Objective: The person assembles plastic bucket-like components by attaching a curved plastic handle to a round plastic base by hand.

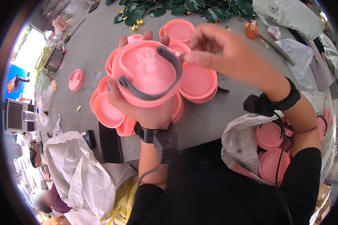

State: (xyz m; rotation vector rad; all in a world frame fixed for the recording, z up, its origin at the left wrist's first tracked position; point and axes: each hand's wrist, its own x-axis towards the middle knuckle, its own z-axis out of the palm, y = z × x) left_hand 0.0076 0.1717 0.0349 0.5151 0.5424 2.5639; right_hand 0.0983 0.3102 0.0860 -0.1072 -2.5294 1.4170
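pink lid with grey strap is in my left hand, palm under it, fingers wrapped up its far edge. right hand is just right of the lid, fingers curled, blurred; can't tell if it's gripping or touching anything. pink dishes sit on the table around the lid. dark green pieces lie beyond it; white sack of pink parts to its lower right.

Left hand partly hidden, green pieces cut off above
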